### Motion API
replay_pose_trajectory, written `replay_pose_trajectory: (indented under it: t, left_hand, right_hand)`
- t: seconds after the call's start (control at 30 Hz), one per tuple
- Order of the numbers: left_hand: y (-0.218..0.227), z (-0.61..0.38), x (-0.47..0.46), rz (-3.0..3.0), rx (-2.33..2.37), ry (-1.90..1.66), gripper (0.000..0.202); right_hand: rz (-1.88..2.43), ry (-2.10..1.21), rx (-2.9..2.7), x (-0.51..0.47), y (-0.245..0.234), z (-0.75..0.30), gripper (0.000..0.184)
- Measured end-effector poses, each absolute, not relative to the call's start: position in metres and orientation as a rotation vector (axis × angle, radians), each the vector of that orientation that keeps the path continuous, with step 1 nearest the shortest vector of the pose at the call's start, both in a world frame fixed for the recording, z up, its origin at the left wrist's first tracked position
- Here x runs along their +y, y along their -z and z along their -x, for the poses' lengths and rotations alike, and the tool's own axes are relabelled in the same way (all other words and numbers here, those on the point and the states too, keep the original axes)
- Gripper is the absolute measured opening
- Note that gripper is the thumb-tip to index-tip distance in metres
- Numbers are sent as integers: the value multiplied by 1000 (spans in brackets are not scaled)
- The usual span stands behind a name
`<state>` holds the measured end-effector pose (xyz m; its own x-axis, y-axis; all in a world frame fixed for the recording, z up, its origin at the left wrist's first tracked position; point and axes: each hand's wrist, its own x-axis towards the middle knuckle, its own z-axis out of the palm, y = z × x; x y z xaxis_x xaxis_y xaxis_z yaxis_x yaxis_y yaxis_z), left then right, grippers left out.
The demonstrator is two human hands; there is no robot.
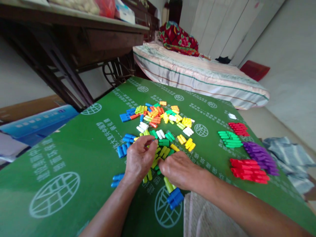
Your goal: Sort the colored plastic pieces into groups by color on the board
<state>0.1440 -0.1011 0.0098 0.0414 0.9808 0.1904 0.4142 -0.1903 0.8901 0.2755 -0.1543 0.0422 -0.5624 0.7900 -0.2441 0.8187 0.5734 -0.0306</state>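
Note:
My left hand [142, 156] is closed over the near part of a pile of coloured plastic pieces, its thumb and forefinger bent together. My right hand [179, 169] is low beside it, fingers curled in against the same pile. What either hand pinches is hidden or too small to tell. Yellow-green pieces [164, 152] lie between the two hands. A blue piece [175, 198] and a yellow-green piece [169, 185] lie just below my right hand. Left of my left hand are blue pieces [122, 150]. Farther back lie orange pieces [154, 114], yellow pieces [186, 122] and white pieces [160, 134].
On the right of the green table [98, 197] are groups of red pieces [248, 171], purple pieces [260, 157], green pieces [230, 139] and a few white pieces [232, 116]. A bed [202, 75] stands beyond, and a dark wooden desk [111, 41] at left.

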Motion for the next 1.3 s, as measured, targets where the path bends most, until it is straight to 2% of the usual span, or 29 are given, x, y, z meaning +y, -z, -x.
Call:
replay_pose_trajectory:
  t: [0.3,0.4,0.5,0.6,0.7,0.9,1.3]
  left_hand:
    - [-10,-143,-97,-1675,1415,-1118,33]
    - [-9,-142,-95,-1687,1442,-1091,33]
    - [-6,-140,-93,-1674,1452,-1076,36]
    - [-4,-139,-93,-1669,1465,-1088,36]
    - [-6,-141,-95,-1675,1470,-1068,36]
    - [-8,-143,-97,-1693,1482,-1051,38]
    - [0,-141,-95,-1806,1483,-1038,34]
  right_hand:
    - [-1343,325,2536,-145,-52,-273,12]
    - [-1362,349,2553,-139,-64,-289,16]
    - [-1587,259,2488,-131,-81,-336,21]
    - [-1907,146,2168,-118,-92,-406,28]
    - [-2041,98,1832,-108,-89,-476,33]
    - [-2035,243,1635,-102,-66,-541,38]
    - [-2145,634,1473,-100,-58,-546,49]
